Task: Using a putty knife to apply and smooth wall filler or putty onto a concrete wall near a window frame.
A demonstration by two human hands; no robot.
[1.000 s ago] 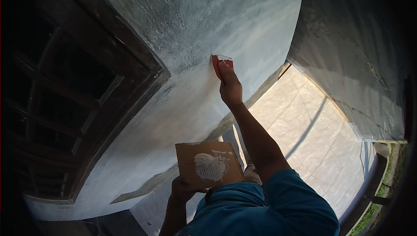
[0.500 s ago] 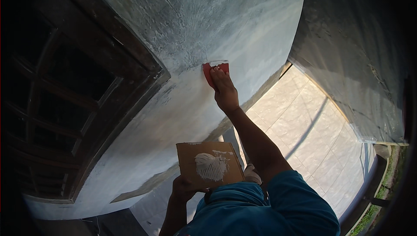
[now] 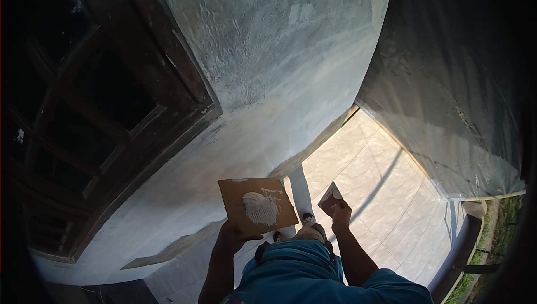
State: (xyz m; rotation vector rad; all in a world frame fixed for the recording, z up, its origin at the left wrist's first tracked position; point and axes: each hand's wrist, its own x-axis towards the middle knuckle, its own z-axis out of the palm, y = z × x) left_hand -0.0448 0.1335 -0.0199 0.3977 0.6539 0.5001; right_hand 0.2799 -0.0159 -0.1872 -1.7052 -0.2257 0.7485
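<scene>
My left hand (image 3: 235,238) grips the lower left edge of a flat piece of brown cardboard (image 3: 232,198). On the cardboard lies a dollop of white wall putty (image 3: 260,209), its surface marked with ridges. My right hand (image 3: 340,214) is closed on a dark red putty scraper (image 3: 331,196) with white putty along its edge. The scraper is off the wall, to the right of the cardboard and over the tiled floor. Ahead of me stands the grey wall (image 3: 274,41), coated with white in uneven patches, rougher and darker toward the top.
A dark wooden window frame with panes (image 3: 187,88) borders the wall at left. Pale floor tiles (image 3: 386,192), crossed by a shadow, lie at right. Beyond them rises another grey wall (image 3: 447,80), apparently sheeted in plastic. Grass (image 3: 492,231) shows at the far right, behind a ledge.
My right hand has come off the wall with the scraper and dropped down beside the cardboard. The cardboard has shifted slightly left, and the view has turned a little.
</scene>
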